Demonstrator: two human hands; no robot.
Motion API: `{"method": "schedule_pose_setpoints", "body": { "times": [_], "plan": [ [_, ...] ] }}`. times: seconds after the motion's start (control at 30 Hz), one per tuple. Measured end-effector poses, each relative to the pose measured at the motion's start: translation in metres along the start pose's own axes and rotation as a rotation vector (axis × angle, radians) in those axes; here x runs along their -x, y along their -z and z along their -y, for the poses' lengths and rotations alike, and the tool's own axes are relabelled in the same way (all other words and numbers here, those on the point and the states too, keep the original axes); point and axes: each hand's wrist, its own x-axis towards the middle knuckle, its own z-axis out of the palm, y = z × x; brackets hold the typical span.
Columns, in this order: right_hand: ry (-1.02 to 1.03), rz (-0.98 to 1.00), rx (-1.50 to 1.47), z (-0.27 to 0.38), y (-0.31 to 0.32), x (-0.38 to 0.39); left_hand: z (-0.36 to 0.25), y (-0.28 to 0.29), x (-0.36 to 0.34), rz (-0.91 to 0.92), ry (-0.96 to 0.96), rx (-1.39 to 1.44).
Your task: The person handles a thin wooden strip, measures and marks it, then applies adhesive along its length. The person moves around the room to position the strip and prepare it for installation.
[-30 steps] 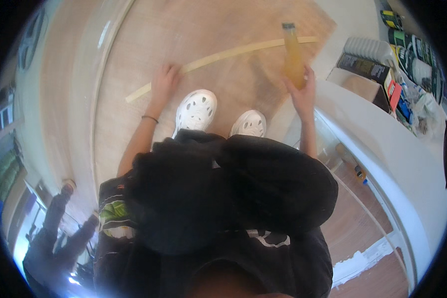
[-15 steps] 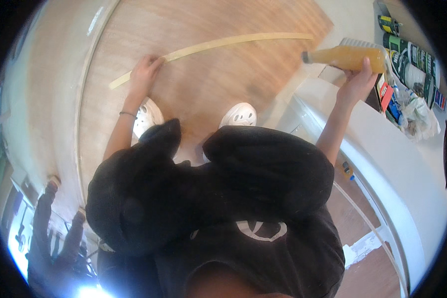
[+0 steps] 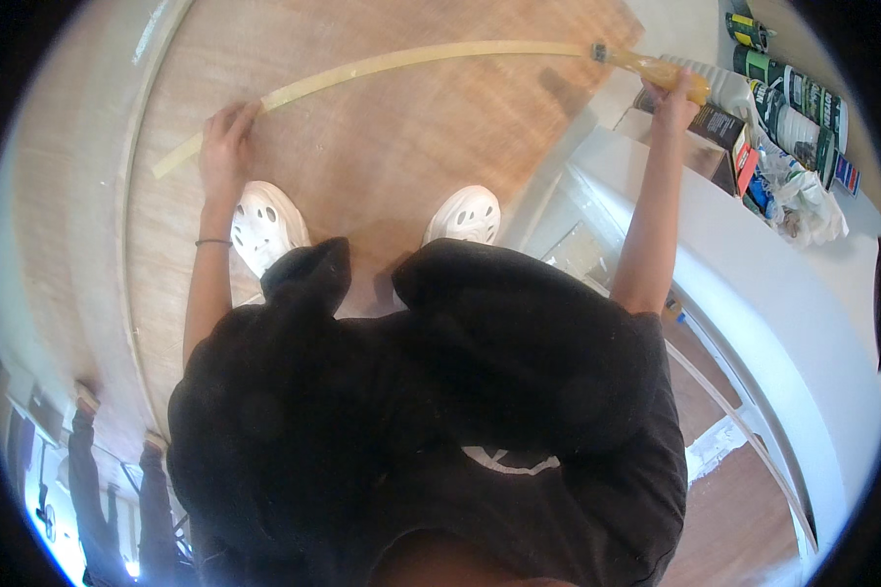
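Observation:
A long, thin pale wood strip (image 3: 411,56) lies in a curve across a brown wooden panel. My left hand (image 3: 227,147) is closed at its left part, fingertips together on the strip, whose end sticks out past the hand. At the far right, my right hand (image 3: 672,95) is wrapped round an amber bottle (image 3: 631,65) with a grey tip. The bottle points left and its tip meets the strip's right end in the picture; whether they touch, I cannot tell. What fills the bottle cannot be made out for certain.
My white clogs (image 3: 463,215) stand on the wooden panel (image 3: 362,166). Paint cans (image 3: 793,127), a box (image 3: 719,137) and a crumpled plastic bag (image 3: 812,210) crowd the right side by a curved white edge (image 3: 754,284). Another person's legs (image 3: 93,479) show at lower left.
My right hand has lowered the bottle away from me, bringing its tip to the strip's right end. My left hand stays on the strip, and the view has shifted slightly.

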Motion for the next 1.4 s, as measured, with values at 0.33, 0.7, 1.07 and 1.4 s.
{"method": "schedule_pose_setpoints", "body": {
  "times": [0.33, 0.7, 1.07, 1.4],
  "plan": [
    [0.002, -0.037, 0.08, -0.031, 0.006, -0.008, -0.003, -0.004, 0.001, -0.055, -0.01, 0.011],
    [0.019, -0.159, 0.093, -0.039, -0.01, -0.002, -0.002, -0.005, 0.0, -0.098, -0.041, -0.081],
    [0.238, -0.179, 0.28, -0.03, -0.038, 0.023, -0.003, -0.005, 0.0, -0.104, -0.039, -0.057],
    [0.552, 0.094, 0.669, -0.014, -0.07, 0.066, 0.001, -0.007, 0.001, -0.106, -0.048, -0.017]
  ]
}}
